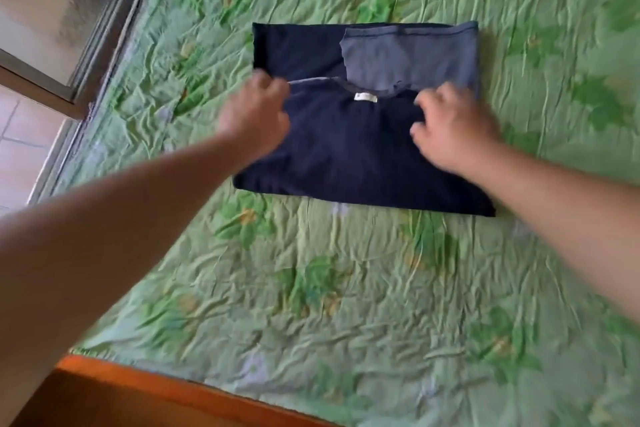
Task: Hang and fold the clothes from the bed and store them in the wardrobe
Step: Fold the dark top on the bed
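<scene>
While your curled left hand point(256, 114) and right hand point(453, 128) pinch the dark navy folded T-shirt point(346, 163) between them, you seem mid-fold; next, double it over evenly.

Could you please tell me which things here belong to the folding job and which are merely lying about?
Job: navy shirt; left hand and right hand, both gripping it; green bed cover.
Just there: window frame; tiled floor; orange bed frame.
</scene>
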Demonstrator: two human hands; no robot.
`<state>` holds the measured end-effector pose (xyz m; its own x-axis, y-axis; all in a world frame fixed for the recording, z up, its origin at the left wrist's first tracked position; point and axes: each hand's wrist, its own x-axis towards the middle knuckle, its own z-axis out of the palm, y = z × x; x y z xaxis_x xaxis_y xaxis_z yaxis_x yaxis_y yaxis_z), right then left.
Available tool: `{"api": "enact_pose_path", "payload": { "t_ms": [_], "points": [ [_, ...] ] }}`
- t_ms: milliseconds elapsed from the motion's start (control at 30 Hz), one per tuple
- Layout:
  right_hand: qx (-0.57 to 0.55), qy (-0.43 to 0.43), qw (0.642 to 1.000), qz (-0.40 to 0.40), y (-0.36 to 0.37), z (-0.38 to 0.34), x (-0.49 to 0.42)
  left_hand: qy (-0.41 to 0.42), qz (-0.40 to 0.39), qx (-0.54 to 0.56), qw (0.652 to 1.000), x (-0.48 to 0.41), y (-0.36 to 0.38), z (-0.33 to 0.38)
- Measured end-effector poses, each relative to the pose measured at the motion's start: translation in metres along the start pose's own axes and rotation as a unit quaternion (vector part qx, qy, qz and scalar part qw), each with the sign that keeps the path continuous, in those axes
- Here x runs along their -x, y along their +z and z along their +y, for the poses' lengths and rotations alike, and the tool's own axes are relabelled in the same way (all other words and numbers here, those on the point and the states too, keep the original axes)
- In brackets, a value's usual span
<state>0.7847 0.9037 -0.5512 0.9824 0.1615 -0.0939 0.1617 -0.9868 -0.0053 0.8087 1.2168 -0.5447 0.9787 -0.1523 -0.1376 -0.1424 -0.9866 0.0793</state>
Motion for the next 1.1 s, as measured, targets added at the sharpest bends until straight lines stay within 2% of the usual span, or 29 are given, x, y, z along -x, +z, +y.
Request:
{"api": "enact_pose_path", "payload": {
  "t_ms": [67, 133, 233, 300, 467, 600, 800, 933, 1000, 1033, 1067, 1100],
  "points": [
    [0.024, -0.056, 0.992, -0.115, 0.03, -0.023, 0.032, 0.087, -0.101, -0.078, 0.988, 0.031, 0.036, 0.019],
    [0.073, -0.07, 0.978, -0.18, 0.059, -0.033, 0.063, 0.128, -0.157, -0.155, 0.967, 0.06, 0.07, 0.019],
    [0.11, -0.05, 0.981, -0.149, 0.091, -0.027, 0.074, 0.094, -0.114, -0.172, 0.974, 0.065, 0.103, 0.002],
    [0.126, -0.073, 0.982, -0.118, 0.101, -0.022, 0.072, 0.11, -0.109, -0.178, 0.972, 0.061, 0.115, -0.003],
    [0.079, -0.096, 0.981, -0.147, 0.106, -0.013, 0.081, 0.076, -0.188, -0.094, 0.975, 0.083, 0.116, 0.005],
    [0.028, -0.093, 0.974, -0.207, 0.098, -0.015, 0.124, 0.094, -0.292, -0.092, 0.947, 0.138, 0.109, 0.018],
    [-0.035, -0.096, 0.914, -0.392, 0.1, -0.031, 0.224, 0.129, -0.459, -0.082, 0.875, 0.226, 0.113, 0.03],
    [-0.035, -0.13, 0.866, -0.482, 0.095, -0.042, 0.265, 0.139, -0.524, -0.093, 0.835, 0.264, 0.111, 0.037],
    [-0.047, -0.121, 0.856, -0.5, 0.088, -0.045, 0.256, 0.128, -0.501, -0.075, 0.853, 0.253, 0.105, 0.038],
    [-0.061, -0.104, 0.864, -0.489, 0.086, -0.044, 0.247, 0.12, -0.453, -0.059, 0.881, 0.243, 0.102, 0.038],
    [-0.077, -0.089, 0.887, -0.446, 0.084, -0.043, 0.236, 0.112, -0.374, -0.037, 0.92, 0.23, 0.098, 0.036],
    [-0.104, -0.07, 0.923, -0.364, 0.083, -0.041, 0.223, 0.098, -0.28, -0.012, 0.955, 0.214, 0.095, 0.033]
  ]
}}
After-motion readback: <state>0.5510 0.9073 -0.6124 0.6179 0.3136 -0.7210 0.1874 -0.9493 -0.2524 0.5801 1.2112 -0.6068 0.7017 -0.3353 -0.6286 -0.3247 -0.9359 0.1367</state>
